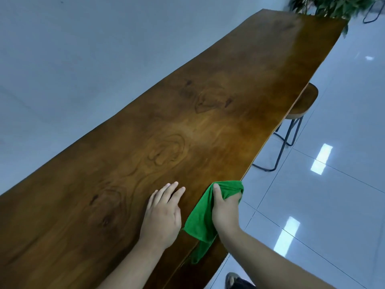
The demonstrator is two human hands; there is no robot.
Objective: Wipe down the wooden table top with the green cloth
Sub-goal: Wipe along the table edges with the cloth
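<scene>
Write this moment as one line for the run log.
right hand: grips green cloth at table edge | left hand: flat on wooden table, open | stool: beside table

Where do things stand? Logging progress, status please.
Right hand grip shut on green cloth at table's near edge. Left hand flat, open on wooden table top. Nothing in the way.

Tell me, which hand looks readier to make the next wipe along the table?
The right hand: it already grips the green cloth at the wooden table top's near edge. The left hand lies flat and empty.
</scene>
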